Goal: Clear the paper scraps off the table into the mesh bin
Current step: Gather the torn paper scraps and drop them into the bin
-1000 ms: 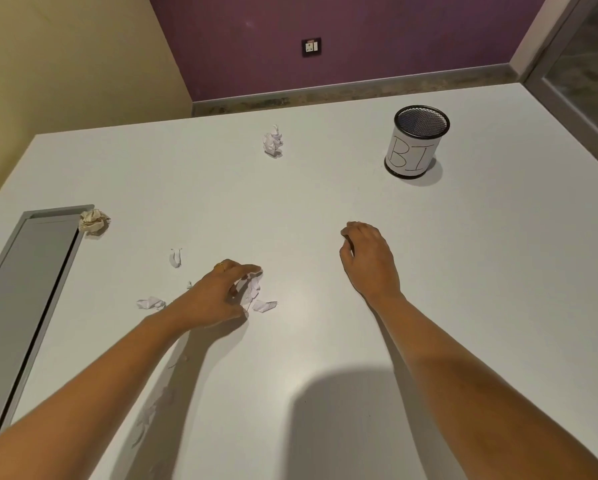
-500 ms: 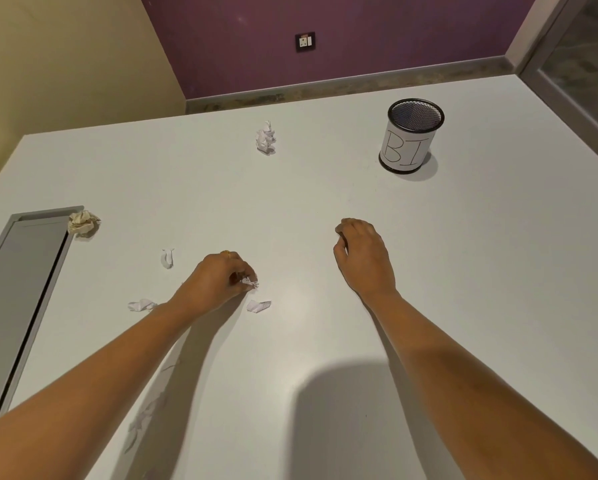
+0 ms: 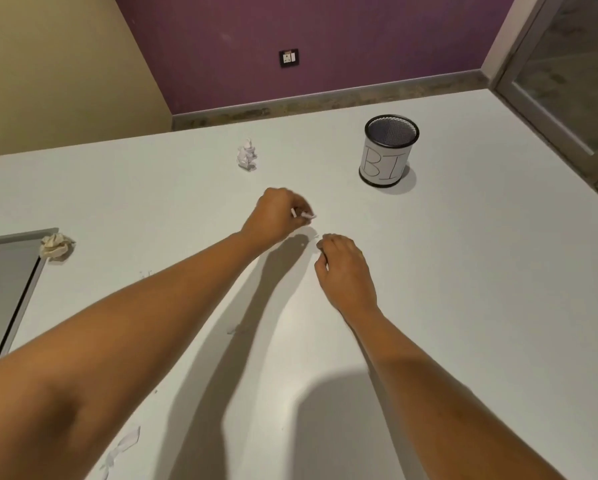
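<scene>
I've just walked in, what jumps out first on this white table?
The left hand, mid-table, pinches a small white paper scrap. Beyond it to the right stands the mesh bin, its label showing BI. A crumpled white paper lies far centre, a beige wad by the grey slot at left.

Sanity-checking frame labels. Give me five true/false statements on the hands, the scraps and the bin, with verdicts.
1. The left hand pinches a small white scrap. True.
2. The mesh bin lies tipped on its side. False: it stands upright, mouth up.
3. The right hand is over the bin. False: it rests on the table well short of the bin, with no paper visible in it.
4. A crumpled white paper lies on the table, left of the bin in the view. True.
5. The beige paper ball is inside the bin. False: it lies on the table beside the grey panel at the left edge.
</scene>
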{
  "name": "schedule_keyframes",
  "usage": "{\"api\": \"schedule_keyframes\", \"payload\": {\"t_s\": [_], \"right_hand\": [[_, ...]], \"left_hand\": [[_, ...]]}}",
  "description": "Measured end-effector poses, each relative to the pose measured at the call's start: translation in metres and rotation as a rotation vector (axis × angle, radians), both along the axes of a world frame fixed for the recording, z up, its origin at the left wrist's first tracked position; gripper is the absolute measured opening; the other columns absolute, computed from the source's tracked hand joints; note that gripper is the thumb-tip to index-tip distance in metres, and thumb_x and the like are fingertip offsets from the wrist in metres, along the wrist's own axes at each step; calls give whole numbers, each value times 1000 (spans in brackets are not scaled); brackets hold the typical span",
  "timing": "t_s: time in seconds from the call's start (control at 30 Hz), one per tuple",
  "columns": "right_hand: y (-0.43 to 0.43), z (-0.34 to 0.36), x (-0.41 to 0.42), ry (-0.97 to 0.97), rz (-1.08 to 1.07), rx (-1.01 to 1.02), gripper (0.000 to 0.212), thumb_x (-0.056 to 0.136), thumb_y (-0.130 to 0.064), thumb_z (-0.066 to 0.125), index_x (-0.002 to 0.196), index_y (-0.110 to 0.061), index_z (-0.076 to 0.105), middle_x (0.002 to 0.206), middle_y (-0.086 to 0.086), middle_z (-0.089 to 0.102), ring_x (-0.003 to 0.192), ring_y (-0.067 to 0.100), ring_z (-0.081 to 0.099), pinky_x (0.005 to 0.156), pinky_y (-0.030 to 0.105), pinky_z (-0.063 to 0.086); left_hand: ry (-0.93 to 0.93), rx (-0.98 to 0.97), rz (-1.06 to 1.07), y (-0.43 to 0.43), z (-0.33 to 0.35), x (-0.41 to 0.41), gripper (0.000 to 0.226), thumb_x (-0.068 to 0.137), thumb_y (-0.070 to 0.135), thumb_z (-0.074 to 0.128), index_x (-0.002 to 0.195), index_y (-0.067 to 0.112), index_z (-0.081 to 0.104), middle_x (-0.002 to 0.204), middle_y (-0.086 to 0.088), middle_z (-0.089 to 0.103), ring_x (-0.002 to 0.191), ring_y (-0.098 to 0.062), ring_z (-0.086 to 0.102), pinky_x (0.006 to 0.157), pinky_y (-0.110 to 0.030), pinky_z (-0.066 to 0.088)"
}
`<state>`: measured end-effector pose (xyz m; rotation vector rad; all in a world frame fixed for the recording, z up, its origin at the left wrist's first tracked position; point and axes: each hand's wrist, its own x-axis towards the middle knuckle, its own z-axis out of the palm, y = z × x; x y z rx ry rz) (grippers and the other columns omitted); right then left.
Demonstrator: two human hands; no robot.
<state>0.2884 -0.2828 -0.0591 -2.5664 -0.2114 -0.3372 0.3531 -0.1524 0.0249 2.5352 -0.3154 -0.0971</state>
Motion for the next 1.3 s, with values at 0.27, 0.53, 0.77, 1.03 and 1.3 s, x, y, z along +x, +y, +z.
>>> {"api": "schedule_keyframes", "payload": {"t_s": [0.27,0.53,0.77,1.03,1.3], "right_hand": [[-2,-1,3,23,17,-12,24,83,-3,55,105,-3,65,113,11,65,107,27,60,93,34,48],[-4,-5,5,-50,24,9,15,77,-2,56,90,-6,62,94,6,68,86,24,63,72,25,50],[-4,-9,5,-43,14,15,11,79,-5,53,88,-7,59,93,4,66,87,22,61,73,26,49],[-4,-2,3,-20,31,-46,15,80,-3,58,94,-4,64,103,12,67,93,28,64,82,33,54],[0,-6,4,-39,-2,-29,20,77,-1,58,96,-4,65,104,9,68,101,26,64,87,34,51]], "left_hand": [[-13,-94,43,-87,31,73,19,84,7,64,99,-2,69,93,-25,71,75,-29,66,81,-34,56],[-59,-95,110,-127,46,123,23,87,16,62,99,-3,66,102,-21,69,94,-30,67,84,-34,55],[18,-183,198,-130,42,139,38,75,16,76,106,0,61,107,-15,66,96,-28,66,82,-35,57],[11,-287,207,-112,39,129,27,78,7,72,103,0,63,100,-19,69,82,-28,71,79,-36,59],[-5,-448,259,-45,1,27,17,81,4,65,98,1,67,68,-6,61,56,-11,60,62,-22,53]]}}
